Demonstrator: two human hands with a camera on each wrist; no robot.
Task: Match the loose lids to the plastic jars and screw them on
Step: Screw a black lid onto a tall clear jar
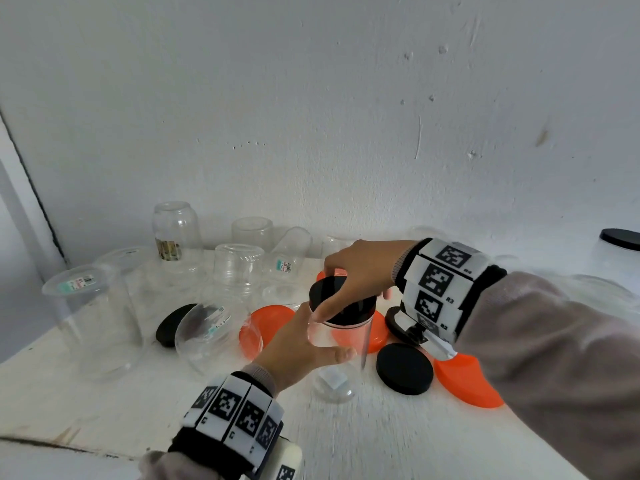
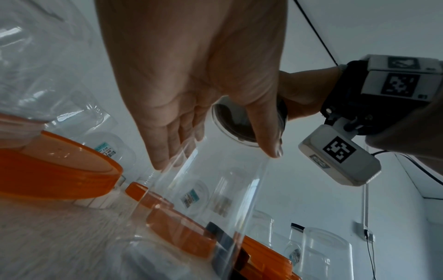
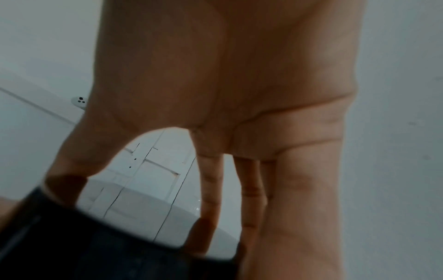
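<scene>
A tall clear plastic jar (image 1: 341,344) stands upright on the white table at the centre. My left hand (image 1: 304,344) grips its wall, thumb on the near side; the left wrist view shows those fingers (image 2: 167,147) wrapped round the clear jar (image 2: 215,189). A black lid (image 1: 341,306) sits on the jar's mouth. My right hand (image 1: 353,275) grips that lid from above, thumb at the front rim and fingers over the back. In the right wrist view the black lid (image 3: 107,246) lies under the spread fingers (image 3: 210,199).
Several clear jars stand upside down at the back left, such as one with a label (image 1: 176,233). A rounded jar (image 1: 211,337) lies beside a black lid (image 1: 171,325). Orange lids (image 1: 467,379) and another black lid (image 1: 404,368) lie right of the held jar.
</scene>
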